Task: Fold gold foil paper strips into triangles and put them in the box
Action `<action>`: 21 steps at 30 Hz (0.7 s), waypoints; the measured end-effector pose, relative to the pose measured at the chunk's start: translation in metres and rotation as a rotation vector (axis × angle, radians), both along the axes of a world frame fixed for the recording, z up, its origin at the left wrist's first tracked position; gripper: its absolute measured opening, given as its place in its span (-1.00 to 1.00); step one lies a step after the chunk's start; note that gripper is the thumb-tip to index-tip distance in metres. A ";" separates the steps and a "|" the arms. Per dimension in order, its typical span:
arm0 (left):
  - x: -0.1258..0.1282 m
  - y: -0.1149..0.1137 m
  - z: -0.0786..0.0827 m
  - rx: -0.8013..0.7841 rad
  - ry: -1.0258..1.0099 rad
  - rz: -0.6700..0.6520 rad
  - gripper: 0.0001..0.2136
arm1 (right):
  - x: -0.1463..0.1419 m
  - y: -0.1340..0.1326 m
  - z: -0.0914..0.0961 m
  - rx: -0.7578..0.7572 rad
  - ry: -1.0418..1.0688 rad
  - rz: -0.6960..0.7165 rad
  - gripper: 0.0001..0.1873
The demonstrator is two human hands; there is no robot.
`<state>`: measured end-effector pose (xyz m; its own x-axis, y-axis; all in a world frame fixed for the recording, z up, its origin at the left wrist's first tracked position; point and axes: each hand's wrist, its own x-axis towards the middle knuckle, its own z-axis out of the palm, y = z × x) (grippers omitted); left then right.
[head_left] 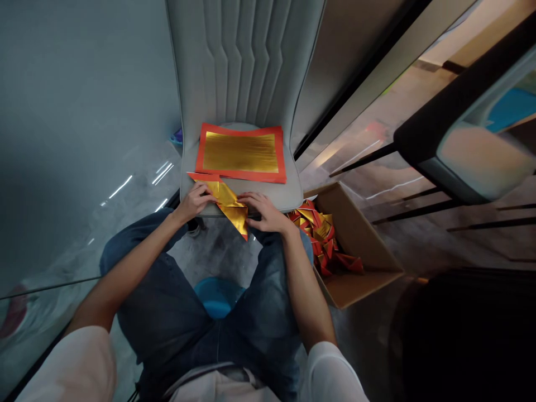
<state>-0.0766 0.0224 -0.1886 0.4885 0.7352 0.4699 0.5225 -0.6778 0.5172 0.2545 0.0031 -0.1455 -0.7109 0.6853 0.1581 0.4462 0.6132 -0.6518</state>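
Note:
A partly folded sheet of gold foil paper with an orange-red border (228, 204) lies across the front edge of a grey chair seat (288, 192). My left hand (196, 200) presses its left end with curled fingers. My right hand (264, 212) lies on its right part, fingers pressed down along a fold. Behind it on the seat rests a flat stack of the same gold and orange sheets (242, 152).
A brown cardboard box (360, 234) on the floor to my right holds several folded gold and red pieces (320, 229). I sit on a blue stool (218, 296). Another chair (469, 151) stands at the right. A glass wall runs along the left.

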 end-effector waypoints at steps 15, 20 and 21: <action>-0.020 0.002 0.007 -0.022 -0.036 -0.057 -0.78 | -0.037 -0.012 -0.021 0.222 -0.179 0.036 -0.39; -0.017 -0.009 0.009 0.120 -0.076 0.065 -0.69 | -0.040 -0.015 -0.021 0.255 -0.116 0.044 -0.45; -0.015 -0.011 0.011 0.153 -0.083 0.112 -0.67 | -0.040 -0.016 -0.021 0.271 -0.090 0.032 -0.44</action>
